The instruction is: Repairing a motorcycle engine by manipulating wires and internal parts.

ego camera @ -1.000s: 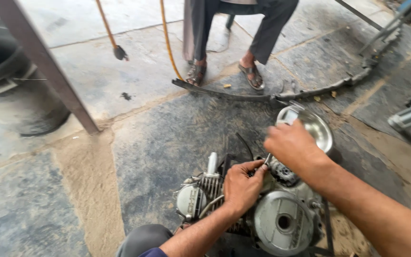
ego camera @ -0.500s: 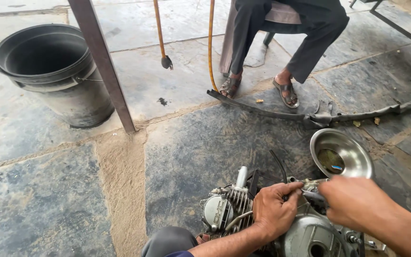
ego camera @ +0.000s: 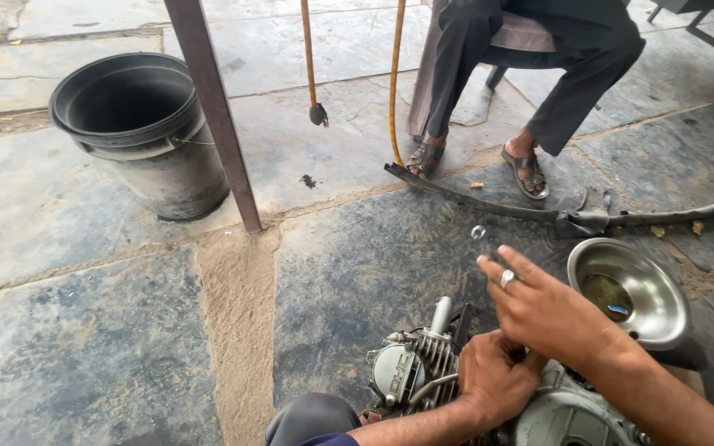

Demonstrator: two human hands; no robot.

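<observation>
your two hands work on one engine (ego camera: 423, 372) on the stone floor: your left hand (ego camera: 497, 376) is curled closed on its top, your right hand (ego camera: 543, 310) lies over it, fingers loosely spread. one steel bowl (ego camera: 654, 306) just beside, one black bucket (ego camera: 138, 132) well apart.

soft even daylight, faint shadows, mild glare on the steel bowl (ego camera: 628, 291), sharp focus, slight wide-angle stretch
</observation>
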